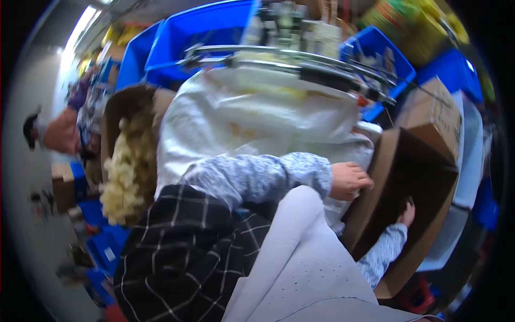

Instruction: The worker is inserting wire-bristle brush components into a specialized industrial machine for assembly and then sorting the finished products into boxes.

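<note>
1. Head view, progress. The right hand (407,216) is inside the open cardboard box (373,185), so the reach appears done; no piece is clearly seen coming out. Judged from this view alone, the work looks to be at a reaching or sorting stage; how much is left cannot be told.

2. Head view, right fingers. They point up and away from the body, deep within the box. A small dark shape lies at their tips, but blur hides whether they are apart, together or clamped on it.

3. Head view, left fingers. The left hand (348,181) lies across the body at the right edge of the white sheet (268,121). Its fingers look bent and close together, tips near the box wall; whether they grip anything cannot be told.

4. Head view, the box. It surrounds the right fingers and stands just to the right of the left fingers. It is plain brown, open at the top and tilted in this view, with straight walls and a deeply shadowed inside whose contents cannot be made out.

5. Head view, surroundings. Beyond the left fingers, 1 set of metal bars (284,60) crosses the far edge of the sheet. Well to their left, a second carton (115,115) holds pale yellow clumps (126,185).
</note>
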`<control>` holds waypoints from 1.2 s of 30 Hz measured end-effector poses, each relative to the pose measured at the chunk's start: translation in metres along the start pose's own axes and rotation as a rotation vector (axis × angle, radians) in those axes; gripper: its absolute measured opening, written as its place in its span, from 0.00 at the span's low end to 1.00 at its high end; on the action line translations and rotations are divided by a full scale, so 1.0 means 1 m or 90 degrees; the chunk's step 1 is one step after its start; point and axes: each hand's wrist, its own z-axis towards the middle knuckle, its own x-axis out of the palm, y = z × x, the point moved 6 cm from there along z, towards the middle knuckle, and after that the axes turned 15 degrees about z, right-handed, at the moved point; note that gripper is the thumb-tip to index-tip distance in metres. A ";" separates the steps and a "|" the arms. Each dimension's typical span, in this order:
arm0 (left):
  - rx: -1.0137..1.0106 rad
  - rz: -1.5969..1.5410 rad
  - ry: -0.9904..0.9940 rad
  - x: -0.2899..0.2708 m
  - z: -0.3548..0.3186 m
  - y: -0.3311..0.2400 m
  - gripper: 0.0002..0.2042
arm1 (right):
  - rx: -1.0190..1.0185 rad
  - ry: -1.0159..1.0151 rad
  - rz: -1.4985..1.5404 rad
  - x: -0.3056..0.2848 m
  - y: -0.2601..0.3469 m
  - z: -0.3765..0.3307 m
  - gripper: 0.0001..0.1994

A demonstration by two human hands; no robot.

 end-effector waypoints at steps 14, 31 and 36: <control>-0.915 0.358 -0.317 -0.279 -0.581 -0.042 0.18 | -0.078 0.839 -0.360 0.569 0.160 -0.251 0.18; -1.304 -0.058 0.432 -0.164 -0.903 0.028 0.33 | -0.288 1.481 -0.275 0.841 -0.036 -0.634 0.20; -1.245 -0.139 0.390 -0.120 -0.891 0.000 0.23 | -0.436 1.389 -0.232 0.882 -0.041 -0.682 0.23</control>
